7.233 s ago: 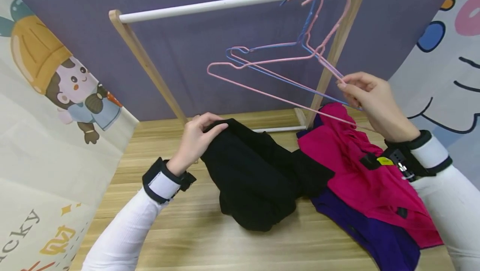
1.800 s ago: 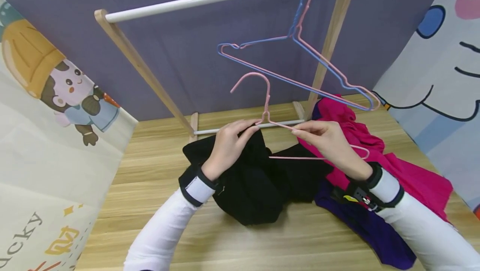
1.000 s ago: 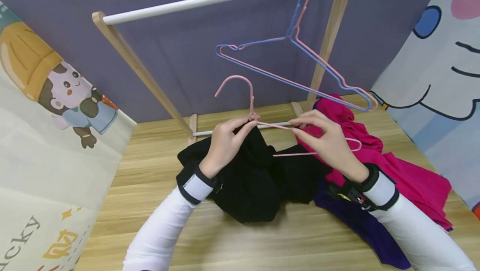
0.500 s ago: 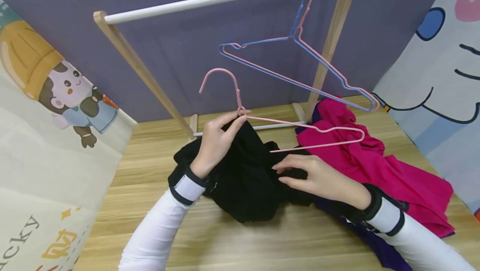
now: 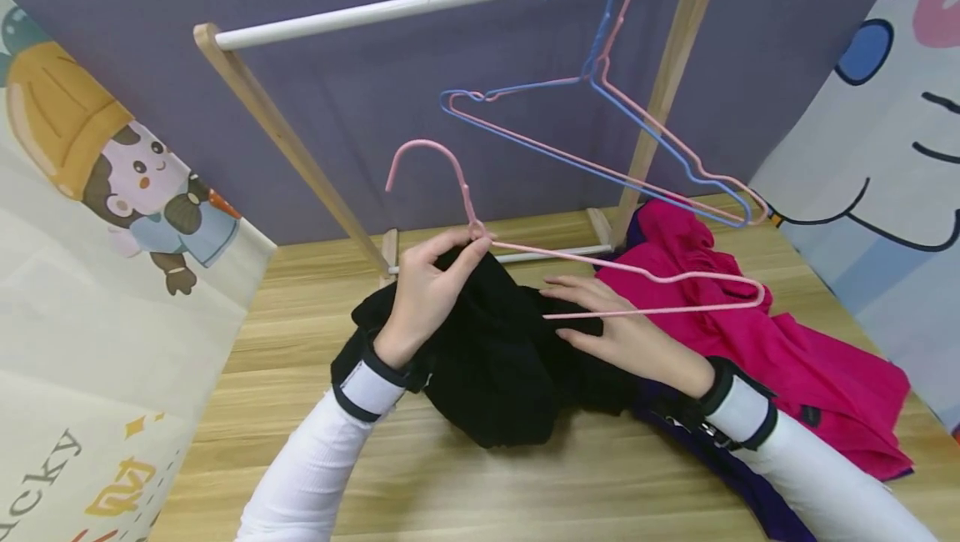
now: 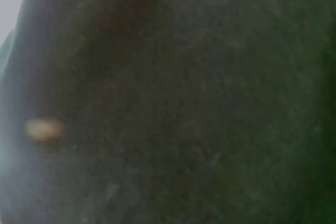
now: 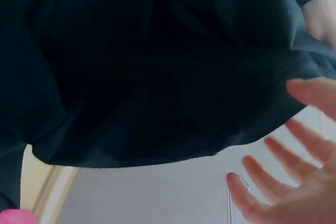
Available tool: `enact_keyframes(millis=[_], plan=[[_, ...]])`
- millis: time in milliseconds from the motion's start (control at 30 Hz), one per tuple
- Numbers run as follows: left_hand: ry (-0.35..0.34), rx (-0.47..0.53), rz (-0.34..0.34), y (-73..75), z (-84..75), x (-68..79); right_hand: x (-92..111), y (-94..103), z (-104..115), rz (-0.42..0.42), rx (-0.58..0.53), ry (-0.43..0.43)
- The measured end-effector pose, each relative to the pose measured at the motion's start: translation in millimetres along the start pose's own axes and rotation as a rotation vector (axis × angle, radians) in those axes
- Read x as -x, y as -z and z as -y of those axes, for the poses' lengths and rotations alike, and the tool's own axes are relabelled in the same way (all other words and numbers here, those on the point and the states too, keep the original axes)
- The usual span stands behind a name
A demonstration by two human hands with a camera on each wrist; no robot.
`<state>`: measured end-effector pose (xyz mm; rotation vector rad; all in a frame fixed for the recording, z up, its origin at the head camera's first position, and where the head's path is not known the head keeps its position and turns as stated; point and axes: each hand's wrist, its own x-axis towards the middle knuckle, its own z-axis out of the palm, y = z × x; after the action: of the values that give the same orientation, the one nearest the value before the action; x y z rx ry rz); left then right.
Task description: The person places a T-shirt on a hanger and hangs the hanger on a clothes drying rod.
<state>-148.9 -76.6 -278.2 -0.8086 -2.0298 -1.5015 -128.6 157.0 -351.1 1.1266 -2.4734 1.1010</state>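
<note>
My left hand (image 5: 427, 288) pinches a pink hanger (image 5: 577, 255) just below its hook, together with the upper edge of a black garment (image 5: 495, 358). One half of the hanger is hidden in the cloth; the other half sticks out to the right. My right hand (image 5: 630, 346), fingers spread, reaches to the garment's right part, behind the hanger's lower bar. In the right wrist view the open hand (image 7: 294, 182) is beside the hem of the black cloth (image 7: 157, 87). Blurred dark cloth (image 6: 168, 98) fills most of the left wrist view.
A blue hanger (image 5: 597, 46) and another pink hanger (image 5: 624, 8) hang at the right end of the white rail (image 5: 450, 0) on a wooden rack. A magenta garment (image 5: 720, 342) lies over a purple one (image 5: 750, 488) on the wood-grain surface (image 5: 322, 459) to the right.
The pink hanger has come off the rail and one half has gone into the black garment. My left hand has taken its neck; my right hand has let go and moved down to the cloth.
</note>
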Motion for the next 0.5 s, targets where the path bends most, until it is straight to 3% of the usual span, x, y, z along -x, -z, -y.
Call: enact_keyframes(millis=[233, 400, 500], plan=[[0.025, 0.048, 0.001, 1.9, -3.3, 0.1, -10, -5.5, -8, 0.029, -0.033, 0.089], [0.052, 0.046, -0.024, 8.0, -4.4, 0.7, -7, -5.6, -19, 0.1, 0.102, 0.058], [0.068, 0.054, -0.037, 12.1, -3.7, 1.7, -1, -1.1, -26, 0.088, 0.17, 0.07]])
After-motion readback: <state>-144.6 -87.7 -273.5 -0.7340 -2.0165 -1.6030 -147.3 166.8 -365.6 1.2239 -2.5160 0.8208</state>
